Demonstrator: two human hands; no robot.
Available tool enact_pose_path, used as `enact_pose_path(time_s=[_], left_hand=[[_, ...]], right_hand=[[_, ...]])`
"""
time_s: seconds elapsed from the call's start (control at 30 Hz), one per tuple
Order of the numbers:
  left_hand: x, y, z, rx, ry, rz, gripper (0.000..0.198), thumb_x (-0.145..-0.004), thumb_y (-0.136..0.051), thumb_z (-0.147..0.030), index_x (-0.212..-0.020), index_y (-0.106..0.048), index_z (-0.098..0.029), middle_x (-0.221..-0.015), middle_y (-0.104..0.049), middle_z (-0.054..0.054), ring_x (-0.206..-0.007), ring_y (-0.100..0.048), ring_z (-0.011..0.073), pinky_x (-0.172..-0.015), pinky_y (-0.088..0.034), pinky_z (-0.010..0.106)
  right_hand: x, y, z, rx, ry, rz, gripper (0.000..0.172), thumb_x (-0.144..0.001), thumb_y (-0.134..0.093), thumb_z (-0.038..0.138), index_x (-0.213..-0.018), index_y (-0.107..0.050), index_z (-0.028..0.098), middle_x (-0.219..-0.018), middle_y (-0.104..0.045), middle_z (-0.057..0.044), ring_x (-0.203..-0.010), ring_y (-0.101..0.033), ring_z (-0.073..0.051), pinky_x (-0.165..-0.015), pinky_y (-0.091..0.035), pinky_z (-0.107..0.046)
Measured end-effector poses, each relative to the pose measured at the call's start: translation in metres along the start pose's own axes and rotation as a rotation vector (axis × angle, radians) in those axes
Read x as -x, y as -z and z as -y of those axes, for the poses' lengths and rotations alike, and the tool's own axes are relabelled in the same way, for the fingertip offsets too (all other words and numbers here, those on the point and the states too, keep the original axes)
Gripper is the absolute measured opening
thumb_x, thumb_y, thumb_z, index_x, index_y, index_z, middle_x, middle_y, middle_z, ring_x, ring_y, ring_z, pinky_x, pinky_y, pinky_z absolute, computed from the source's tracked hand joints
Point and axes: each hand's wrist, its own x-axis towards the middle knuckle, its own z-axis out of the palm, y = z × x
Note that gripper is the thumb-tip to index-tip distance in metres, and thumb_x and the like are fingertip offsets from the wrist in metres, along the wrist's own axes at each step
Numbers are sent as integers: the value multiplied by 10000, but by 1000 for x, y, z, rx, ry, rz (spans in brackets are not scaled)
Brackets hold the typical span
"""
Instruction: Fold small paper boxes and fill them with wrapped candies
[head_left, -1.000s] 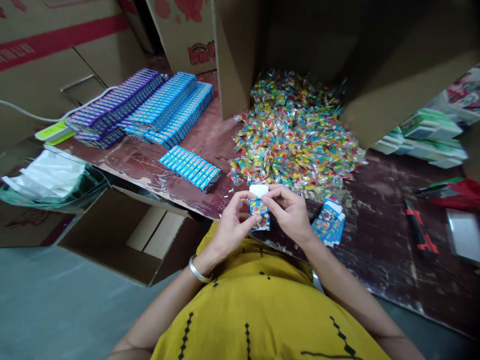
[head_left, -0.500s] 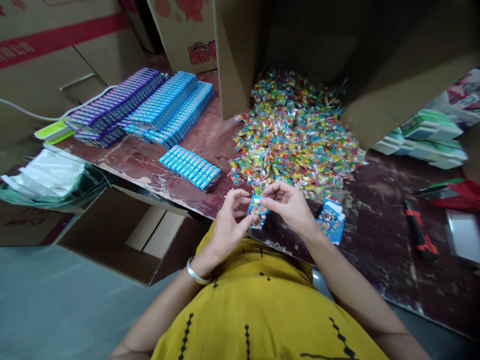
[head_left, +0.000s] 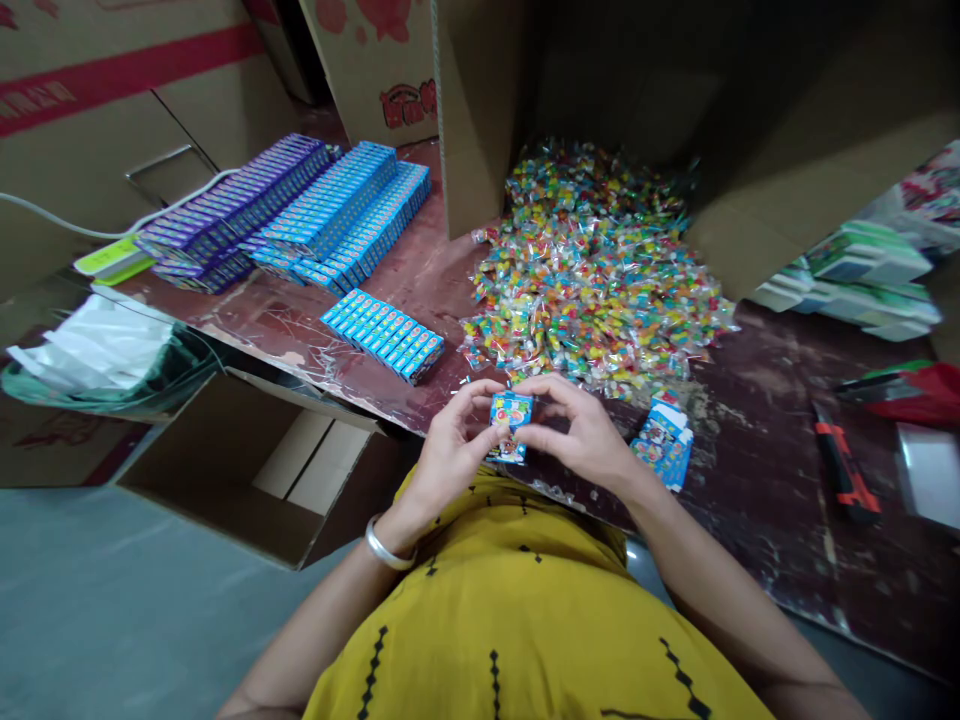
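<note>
Between both hands, at the table's front edge, is a small blue printed candy box [head_left: 511, 412]. My left hand [head_left: 463, 432] grips its left side, thumb across the front. My right hand [head_left: 574, 432] holds the right side with thumb and fingers. The box's top looks closed; its back is hidden. Just beyond the fingers spreads a heap of small clear packets of coloured candy [head_left: 585, 280]. To the right of my right hand lie flat, unfilled-looking blue cartons [head_left: 664, 445]. A row of blue candy boxes [head_left: 384, 335] stands to the left of the heap.
Stacked blue boxes [head_left: 337, 215] and purple boxes [head_left: 240, 205] stand at the back left. An open cardboard carton [head_left: 240, 480] sits below the table edge. A large carton [head_left: 480, 120] surrounds the heap's back. A utility knife [head_left: 844, 470] lies at the right, near green-white cartons [head_left: 862, 270].
The white flap seen at the top of the box is now folded out of sight. My right hand has shifted from the top of the box to its right side.
</note>
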Motion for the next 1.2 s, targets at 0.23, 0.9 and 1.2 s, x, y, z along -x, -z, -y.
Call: enact_pose_path(time_s=[0.23,0.9,1.2], left_hand=[[-6,2,10,68,109,-71,520,-779,-796,-290,-1211,-524,-193,-1003,-660,39,-862,-659,150,-745,-553,258],[-58,67,26,-1499,-149,-536,229,-931,-557,-371,-1014,-614,-165,-1077,-555,161,-1069,-500,341,-848,-463,423],[-71,91,25,-1496,-135,-577,286,-932,-541,-416,-1037,-600,-157,-1077,-560,173,-1068,-500,349,-897,-450,444]], right_hand=[[8,-10,-5,426,229,23,788,-780,-764,309,-1459,-370,241,-1502,-462,-137,-1428,-412,-300,-1187,-377,-520],[30,0,-33,429,-50,-174,613,-924,-633,356,-1488,-408,272,-1428,-549,-134,-1261,-588,-338,-1053,-505,-553],[48,39,-45,483,-143,-344,563,-912,-640,410,-1436,-502,258,-1394,-588,-125,-1104,-658,-307,-951,-554,-488]])
